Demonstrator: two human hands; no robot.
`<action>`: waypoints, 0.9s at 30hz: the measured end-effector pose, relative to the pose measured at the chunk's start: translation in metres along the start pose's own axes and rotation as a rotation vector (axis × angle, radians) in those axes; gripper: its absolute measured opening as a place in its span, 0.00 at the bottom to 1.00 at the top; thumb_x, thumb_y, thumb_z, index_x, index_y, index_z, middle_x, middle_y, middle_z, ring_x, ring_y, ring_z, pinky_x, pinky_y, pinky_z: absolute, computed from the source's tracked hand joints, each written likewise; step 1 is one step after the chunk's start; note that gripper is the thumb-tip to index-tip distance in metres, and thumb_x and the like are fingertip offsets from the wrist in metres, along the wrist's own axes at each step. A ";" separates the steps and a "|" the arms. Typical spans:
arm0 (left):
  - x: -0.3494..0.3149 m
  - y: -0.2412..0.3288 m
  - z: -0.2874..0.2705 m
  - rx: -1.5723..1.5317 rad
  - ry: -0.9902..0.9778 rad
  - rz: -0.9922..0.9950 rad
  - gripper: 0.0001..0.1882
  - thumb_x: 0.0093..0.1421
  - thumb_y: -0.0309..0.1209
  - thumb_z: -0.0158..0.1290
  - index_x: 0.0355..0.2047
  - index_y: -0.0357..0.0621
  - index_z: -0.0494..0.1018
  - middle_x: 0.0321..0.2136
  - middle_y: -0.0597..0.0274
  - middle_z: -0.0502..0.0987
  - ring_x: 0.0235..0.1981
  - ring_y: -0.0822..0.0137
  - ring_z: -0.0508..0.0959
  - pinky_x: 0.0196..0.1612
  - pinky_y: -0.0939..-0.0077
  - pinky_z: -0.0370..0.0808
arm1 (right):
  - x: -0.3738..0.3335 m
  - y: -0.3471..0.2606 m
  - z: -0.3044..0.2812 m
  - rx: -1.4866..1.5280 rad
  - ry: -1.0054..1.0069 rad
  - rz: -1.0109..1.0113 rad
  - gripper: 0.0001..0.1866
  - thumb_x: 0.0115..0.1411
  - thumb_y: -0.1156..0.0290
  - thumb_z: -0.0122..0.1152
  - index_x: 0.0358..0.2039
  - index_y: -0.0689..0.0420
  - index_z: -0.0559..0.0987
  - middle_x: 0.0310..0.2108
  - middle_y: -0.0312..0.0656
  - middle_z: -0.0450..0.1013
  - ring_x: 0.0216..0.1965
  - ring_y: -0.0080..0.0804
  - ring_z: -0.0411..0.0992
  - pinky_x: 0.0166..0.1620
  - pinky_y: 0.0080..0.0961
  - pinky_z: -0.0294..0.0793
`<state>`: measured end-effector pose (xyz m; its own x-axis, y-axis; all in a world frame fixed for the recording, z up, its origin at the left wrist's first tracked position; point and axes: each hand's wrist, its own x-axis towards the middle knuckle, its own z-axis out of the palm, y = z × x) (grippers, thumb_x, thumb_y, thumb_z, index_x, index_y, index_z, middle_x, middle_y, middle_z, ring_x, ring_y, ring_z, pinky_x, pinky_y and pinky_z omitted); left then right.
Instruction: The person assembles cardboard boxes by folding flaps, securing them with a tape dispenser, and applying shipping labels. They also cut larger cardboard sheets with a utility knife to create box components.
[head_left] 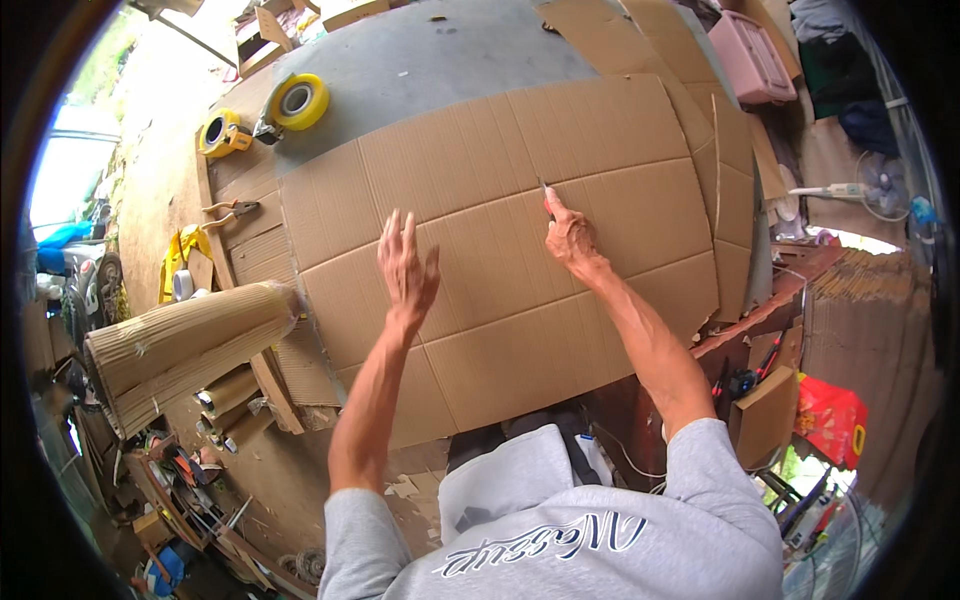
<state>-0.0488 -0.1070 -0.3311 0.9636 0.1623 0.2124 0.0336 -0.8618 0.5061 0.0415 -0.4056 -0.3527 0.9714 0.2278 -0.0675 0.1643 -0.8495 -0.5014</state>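
A large flat cardboard sheet [480, 260], scored with several crease lines, lies across the work surface in front of me. My right hand [573, 238] is closed around a small red-handled utility knife [547, 200], its thin blade pointing away from me near the sheet's upper crease. The index finger is stretched along the knife. To the left, my left hand [406, 265] is over the sheet near the same crease, fingers extended and holding nothing. Whether its palm presses on the cardboard I cannot tell.
Yellow tape rolls [300, 101] sit at the far left, with pliers [232, 212] nearer. A rolled corrugated cardboard [190, 350] juts against the sheet's left side. More cardboard [735, 200] lies along the right edge. A pink bin [752, 58] stands far right, a red bag [832, 420] lower right.
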 end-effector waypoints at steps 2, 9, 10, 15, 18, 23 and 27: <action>0.037 -0.006 0.026 0.117 -0.041 0.062 0.34 0.61 0.35 0.58 0.66 0.41 0.63 0.70 0.45 0.56 0.71 0.46 0.56 0.71 0.49 0.52 | -0.001 0.002 -0.002 -0.015 -0.016 -0.018 0.32 0.60 0.80 0.50 0.67 0.60 0.64 0.43 0.60 0.79 0.36 0.58 0.79 0.37 0.46 0.78; 0.059 -0.005 0.053 0.247 -0.011 0.087 0.31 0.63 0.36 0.54 0.65 0.42 0.65 0.69 0.47 0.58 0.71 0.48 0.55 0.72 0.50 0.49 | 0.003 0.032 0.002 0.061 0.007 -0.142 0.33 0.59 0.80 0.50 0.68 0.60 0.63 0.40 0.62 0.78 0.35 0.59 0.78 0.36 0.47 0.77; 0.055 -0.003 0.050 0.247 -0.028 0.084 0.31 0.63 0.36 0.54 0.65 0.43 0.65 0.69 0.48 0.58 0.71 0.49 0.55 0.72 0.50 0.49 | -0.002 0.034 0.002 0.102 0.032 -0.180 0.34 0.59 0.80 0.51 0.68 0.60 0.63 0.39 0.63 0.78 0.34 0.59 0.78 0.36 0.47 0.77; 0.059 -0.002 0.050 0.268 -0.049 0.051 0.31 0.62 0.35 0.53 0.66 0.45 0.65 0.70 0.50 0.58 0.71 0.50 0.55 0.72 0.51 0.49 | 0.017 0.016 -0.042 0.135 -0.210 0.015 0.33 0.57 0.79 0.53 0.66 0.56 0.67 0.35 0.61 0.77 0.33 0.59 0.76 0.38 0.46 0.75; 0.061 -0.003 0.050 0.266 -0.045 0.051 0.31 0.62 0.35 0.53 0.66 0.46 0.65 0.70 0.51 0.58 0.71 0.50 0.55 0.72 0.51 0.49 | 0.017 0.011 -0.052 0.085 -0.205 -0.007 0.32 0.57 0.78 0.53 0.65 0.55 0.69 0.38 0.61 0.77 0.36 0.60 0.76 0.41 0.45 0.75; 0.060 0.000 0.048 0.258 -0.038 0.026 0.31 0.61 0.35 0.54 0.66 0.47 0.65 0.69 0.52 0.59 0.71 0.51 0.56 0.72 0.52 0.50 | 0.019 0.003 -0.074 0.151 -0.058 -0.044 0.31 0.59 0.77 0.53 0.65 0.59 0.68 0.27 0.61 0.75 0.29 0.58 0.76 0.35 0.48 0.74; 0.062 -0.001 0.050 0.257 -0.022 0.034 0.32 0.60 0.34 0.55 0.65 0.47 0.65 0.69 0.52 0.59 0.71 0.52 0.57 0.72 0.53 0.51 | 0.049 0.020 -0.076 0.188 -0.004 -0.081 0.32 0.59 0.75 0.55 0.66 0.59 0.67 0.28 0.62 0.75 0.30 0.59 0.76 0.36 0.48 0.74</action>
<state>0.0242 -0.1201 -0.3599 0.9707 0.1228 0.2064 0.0644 -0.9610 0.2689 0.1053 -0.4477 -0.3004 0.9554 0.2943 -0.0240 0.2067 -0.7247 -0.6574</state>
